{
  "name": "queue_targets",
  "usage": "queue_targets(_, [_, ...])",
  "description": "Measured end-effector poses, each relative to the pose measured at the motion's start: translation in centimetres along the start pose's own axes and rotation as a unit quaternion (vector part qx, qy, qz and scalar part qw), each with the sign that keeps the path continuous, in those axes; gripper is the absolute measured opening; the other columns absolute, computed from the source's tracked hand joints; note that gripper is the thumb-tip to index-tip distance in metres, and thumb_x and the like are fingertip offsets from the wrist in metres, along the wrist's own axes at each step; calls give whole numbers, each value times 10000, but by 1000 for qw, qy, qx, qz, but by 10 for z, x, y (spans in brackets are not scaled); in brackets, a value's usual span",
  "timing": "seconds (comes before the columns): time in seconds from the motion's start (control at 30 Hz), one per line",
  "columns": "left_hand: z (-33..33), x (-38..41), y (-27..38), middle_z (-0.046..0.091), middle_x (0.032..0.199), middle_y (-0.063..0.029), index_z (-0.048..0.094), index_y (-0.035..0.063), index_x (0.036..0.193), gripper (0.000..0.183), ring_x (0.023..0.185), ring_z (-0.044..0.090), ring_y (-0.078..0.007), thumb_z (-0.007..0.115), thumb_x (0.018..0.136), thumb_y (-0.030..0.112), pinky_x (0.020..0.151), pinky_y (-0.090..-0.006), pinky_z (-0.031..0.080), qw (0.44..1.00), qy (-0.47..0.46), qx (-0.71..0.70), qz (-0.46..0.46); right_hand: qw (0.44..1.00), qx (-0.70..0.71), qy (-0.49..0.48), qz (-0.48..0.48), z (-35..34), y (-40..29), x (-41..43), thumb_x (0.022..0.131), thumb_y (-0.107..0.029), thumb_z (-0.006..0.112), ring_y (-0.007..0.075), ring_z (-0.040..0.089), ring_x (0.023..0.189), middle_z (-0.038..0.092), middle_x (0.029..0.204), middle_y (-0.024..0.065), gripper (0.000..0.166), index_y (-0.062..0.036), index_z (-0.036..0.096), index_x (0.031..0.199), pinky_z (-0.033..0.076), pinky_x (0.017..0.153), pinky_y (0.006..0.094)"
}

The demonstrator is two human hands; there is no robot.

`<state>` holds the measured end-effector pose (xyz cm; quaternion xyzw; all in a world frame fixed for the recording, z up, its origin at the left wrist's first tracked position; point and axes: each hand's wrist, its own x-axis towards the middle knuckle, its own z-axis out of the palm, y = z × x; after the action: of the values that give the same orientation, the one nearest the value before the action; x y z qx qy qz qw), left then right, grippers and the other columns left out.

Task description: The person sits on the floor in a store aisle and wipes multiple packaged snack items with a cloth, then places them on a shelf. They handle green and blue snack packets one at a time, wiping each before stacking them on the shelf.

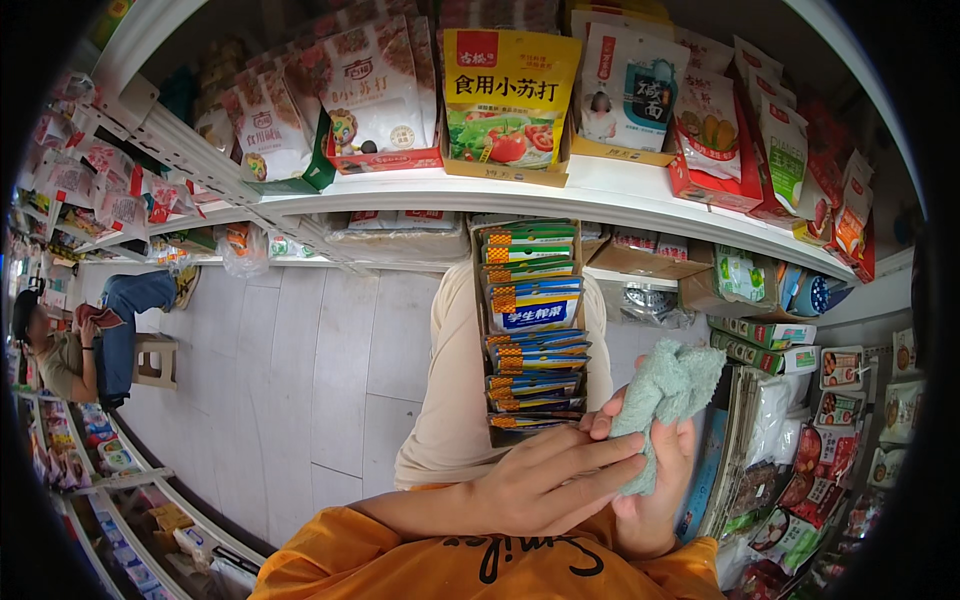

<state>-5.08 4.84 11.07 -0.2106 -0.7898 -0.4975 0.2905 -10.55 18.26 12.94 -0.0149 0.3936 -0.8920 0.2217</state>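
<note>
A pale green terry cloth (667, 386) is bunched up in front of my chest, to the right of my lap. My right hand (664, 480) grips it from the right side, thumb against the fabric. Coming across from the left, my left hand (559, 472) lies with its fingers over the cloth's lower part, and some fingertips are hidden by the folds. On my lap, between the thighs, rests a long open cardboard box (484, 307). Foil food packets (536, 306) with blue and green fronts stand in a row inside it, just beyond my left hand.
Ahead, a white shelf (600, 184) carries bagged powders in display boxes, including a yellow bag (510, 105). Cartons (397, 244) fill the lower shelf. Stacked goods (825, 450) crowd my right. At far left, a person (71, 352) sits near a plastic stool (156, 356), holding a dark red cloth.
</note>
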Motion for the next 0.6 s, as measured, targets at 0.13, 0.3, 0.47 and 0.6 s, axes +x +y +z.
queue_targets(0.13, [7, -5, 0, 630, 1237, -155, 672, -20, 1137, 375, 855, 636, -269, 737, 771, 29, 778, -347, 551, 1000, 0, 2, 4, 999, 44, 32, 7, 6, -1, 5, 1048, -263, 441, 220, 580, 727, 612, 876, 157, 297, 8, 523, 1136, 490, 726, 405])
queue_targets(0.3, [15, -5, 7, 665, 1188, -139, 675, -9, 1127, 376, 874, 649, -257, 761, 765, 44, 775, -343, 548, 1000, -3, -20, -7, 997, 71, 15, 9, 1, -2, 7, 1053, -265, 423, 159, 480, 621, 497, 730, 79, 259, -29, 520, 1093, 406, 599, 332])
queue_targets(0.47, [20, -9, 7, 666, 1188, -155, 680, -17, 1105, 356, 854, 658, -252, 761, 765, 50, 744, -338, 543, 999, -9, -33, -11, 999, 49, -9, -16, -6, -5, 9, 1057, -260, 409, 140, 444, 569, 455, 672, 57, 252, -34, 521, 1060, 368, 544, 298])
queue_targets(0.6, [17, -9, 7, 675, 1159, -167, 688, -31, 1075, 328, 755, 647, -234, 758, 761, 34, 652, -316, 525, 1000, -11, -27, -8, 998, 10, 9, -54, -9, -8, 15, 1054, -255, 433, 121, 416, 507, 429, 628, 27, 251, -24, 512, 994, 361, 490, 281])
